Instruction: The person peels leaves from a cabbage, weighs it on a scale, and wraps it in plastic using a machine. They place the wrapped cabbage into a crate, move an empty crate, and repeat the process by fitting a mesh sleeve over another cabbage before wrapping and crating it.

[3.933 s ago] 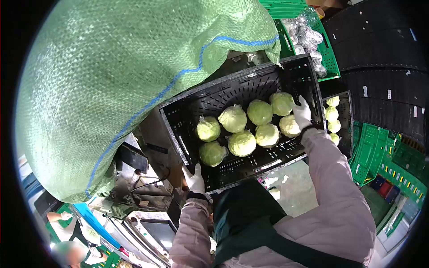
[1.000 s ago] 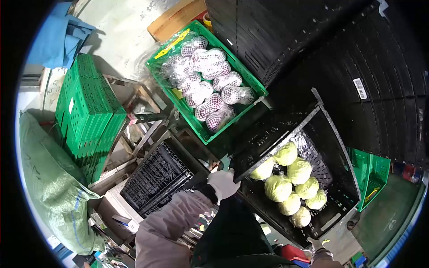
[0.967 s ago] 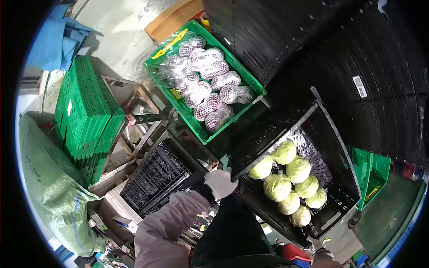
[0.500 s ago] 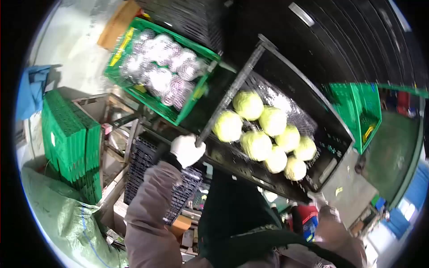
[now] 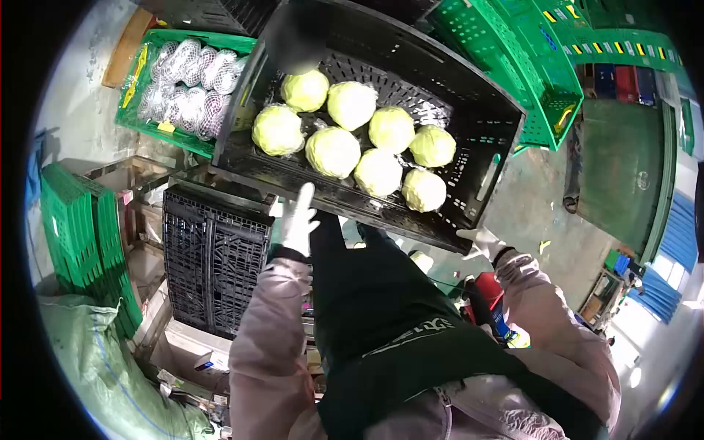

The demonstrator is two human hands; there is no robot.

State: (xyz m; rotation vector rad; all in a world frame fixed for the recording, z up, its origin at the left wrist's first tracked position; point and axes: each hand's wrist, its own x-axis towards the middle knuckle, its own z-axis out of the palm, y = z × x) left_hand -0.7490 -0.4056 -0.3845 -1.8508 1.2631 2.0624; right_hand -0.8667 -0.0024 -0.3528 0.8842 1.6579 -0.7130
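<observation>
A black plastic crate (image 5: 381, 218) holds several round, pale green cabbages (image 5: 333, 152) in two rough rows. My left hand (image 5: 298, 222), in a white glove, is open at the crate's near side, its fingers stretched upward and apart. At the near right corner is my right hand (image 5: 482, 240), also white-gloved, with fingers spread and fingertips right at the crate's edge. Beyond the crate's left end stands a green crate (image 5: 126, 117) of produce in white netting (image 5: 192, 110).
Dark folded crates (image 5: 216, 260) stand left of my left arm, with green folded crates (image 5: 81, 235) farther left. A pale green sack (image 5: 95, 367) fills the lower left. More green crates (image 5: 543, 81) are at the upper right, above the grey floor (image 5: 557, 220).
The black crate now appears higher and farther left, and less steeply turned. My left hand has let go of its left corner rim; my right hand remains at the near right corner.
</observation>
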